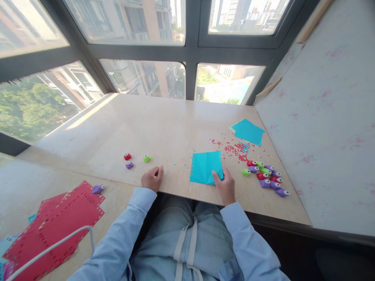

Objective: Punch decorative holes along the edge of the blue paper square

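Observation:
A square sheet of blue paper, creased and punched with small holes along its left and right edges, lies near the front edge of the table. My right hand grips its lower right side, thumb on top and fingers curled at the edge. Something small and dark shows between thumb and fingers; I cannot make out what. My left hand rests closed on the table to the left of the sheet. Beyond it are small craft punches: a red punch, a purple punch and a green punch.
Several coloured punches cluster at the right. Red and blue paper bits are scattered behind them, near more blue sheets. Punched red sheets lie at the left with a purple punch and a white curved bar.

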`<state>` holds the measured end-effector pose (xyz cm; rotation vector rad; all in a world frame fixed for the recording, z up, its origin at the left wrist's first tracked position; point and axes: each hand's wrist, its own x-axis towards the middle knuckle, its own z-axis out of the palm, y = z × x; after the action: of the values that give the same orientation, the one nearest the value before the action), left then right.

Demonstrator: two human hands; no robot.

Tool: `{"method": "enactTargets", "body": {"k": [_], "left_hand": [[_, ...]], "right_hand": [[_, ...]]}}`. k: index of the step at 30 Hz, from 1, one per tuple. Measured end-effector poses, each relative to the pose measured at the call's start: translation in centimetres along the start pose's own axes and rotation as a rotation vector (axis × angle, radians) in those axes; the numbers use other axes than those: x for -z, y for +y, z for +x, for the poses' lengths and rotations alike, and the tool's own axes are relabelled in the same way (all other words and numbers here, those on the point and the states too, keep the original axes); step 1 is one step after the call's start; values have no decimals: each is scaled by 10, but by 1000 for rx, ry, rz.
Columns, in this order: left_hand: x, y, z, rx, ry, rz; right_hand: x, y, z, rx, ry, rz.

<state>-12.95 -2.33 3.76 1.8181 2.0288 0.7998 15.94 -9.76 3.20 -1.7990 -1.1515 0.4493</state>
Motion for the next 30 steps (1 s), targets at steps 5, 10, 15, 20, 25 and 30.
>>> {"method": "enactTargets", "body": {"k": [5,10,15,20,25,30], "left_hand": [[-4,6,-10,-20,16,37],[1,11,-9,20,-43,45],[-2,36,-13,89,-242,-120],[-27,72,-23,15,-324,-373],[-50,84,-14,43,-330,-575],[-49,85,0,132,-511,-856]], "right_hand": [[0,2,0,1,-7,-5],[-1,2,0,-12,-21,15],[-1,-2,0,-4,-47,108],[1,-1,0,-21,-84,180],[2,2,1,-69,-92,316],[2,3,0,-70,-110,356]]}}
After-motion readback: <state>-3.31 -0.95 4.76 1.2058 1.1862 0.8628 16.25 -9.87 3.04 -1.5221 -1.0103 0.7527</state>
